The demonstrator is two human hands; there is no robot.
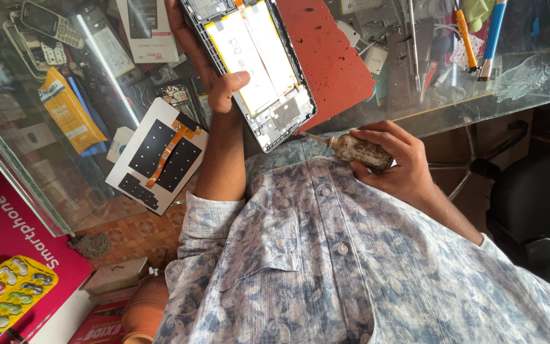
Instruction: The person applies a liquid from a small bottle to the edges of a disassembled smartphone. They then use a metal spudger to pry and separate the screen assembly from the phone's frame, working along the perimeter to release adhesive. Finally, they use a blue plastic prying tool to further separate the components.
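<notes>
My left hand (223, 89) grips an opened tablet (253, 57) by its near edge, thumb on the white battery cells, and holds it tilted above a red mat (329, 57). The tablet's back is off, so its grey frame and small boards show. My right hand (402, 167) is closed around a small grimy bottle (359, 150). The bottle's thin nozzle points at the tablet's lower corner and almost touches it. Both hands hover over the near edge of a glass counter (479, 102).
A white panel with black patches and an orange flex cable (160, 156) lies left of my forearm. Old phones (46, 25) and a yellow packet (71, 108) sit under the glass. Orange and blue handled tools (466, 32) lie far right. A black chair (529, 191) stands at the right.
</notes>
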